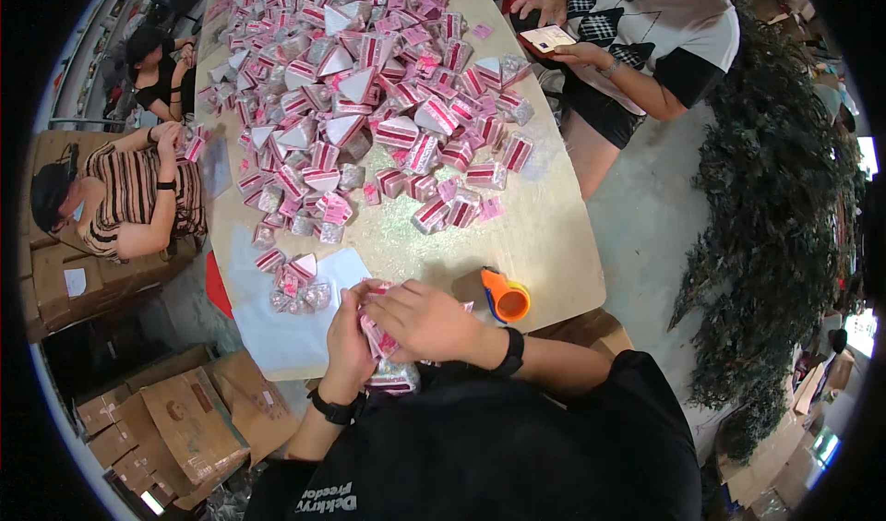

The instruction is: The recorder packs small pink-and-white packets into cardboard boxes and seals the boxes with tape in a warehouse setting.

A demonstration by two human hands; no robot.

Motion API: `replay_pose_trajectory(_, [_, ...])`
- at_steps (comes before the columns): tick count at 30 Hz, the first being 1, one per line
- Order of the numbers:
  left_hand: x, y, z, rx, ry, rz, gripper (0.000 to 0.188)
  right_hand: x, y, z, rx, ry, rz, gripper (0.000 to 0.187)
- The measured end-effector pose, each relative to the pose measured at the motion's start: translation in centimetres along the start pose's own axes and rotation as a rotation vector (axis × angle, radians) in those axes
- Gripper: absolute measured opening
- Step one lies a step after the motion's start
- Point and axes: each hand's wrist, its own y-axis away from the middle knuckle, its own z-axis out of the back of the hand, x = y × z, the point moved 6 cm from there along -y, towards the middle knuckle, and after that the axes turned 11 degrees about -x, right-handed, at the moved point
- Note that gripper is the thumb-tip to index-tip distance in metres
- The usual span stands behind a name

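Note:
Close to the table's near edge, my left hand (348, 344) and my right hand (429, 323) are closed together around a pink-and-white packet (380, 340). My right fingers lie over its top, so much of it is hidden. Just below the hands shows another clear-wrapped cake-slice shape (395, 379), partly covered. Left of my hands, a few wrapped cake slices (300, 270) and small clear bundles (301, 298) sit on a white sheet (281, 341). To the right on the table lies an orange and blue tape dispenser (506, 298).
A big heap of wrapped pink-and-white cake slices (355, 87) covers the far table (554, 235). People sit along the left side; another person (637, 41) at the right holds a phone (546, 39). Cardboard boxes (189, 419) stand lower left, dark foliage (752, 216) at right.

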Motion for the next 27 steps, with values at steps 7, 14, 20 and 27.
replay_pose_trajectory(7, [1.0,-2.5,-0.8,-0.147,-0.097,-0.036,0.058,-3.7,0.1,-1.2,0.020,-0.054,-0.048,0.071])
replay_pose_trajectory(14, [1.4,-4.2,-1.6,-0.261,-0.113,-0.022,0.061,-6.5,-0.3,-1.4,0.004,-0.131,-0.111,0.063])
replay_pose_trajectory(20, [0.8,-4.6,-1.4,-0.156,-0.132,-0.099,0.058,-6.4,-1.0,-0.6,-0.011,-0.207,-0.160,0.063])
replay_pose_trajectory(27, [-0.6,-2.5,-3.0,-0.100,-0.054,-0.128,0.056,-4.3,-1.1,0.2,0.052,-0.185,-0.122,0.063])
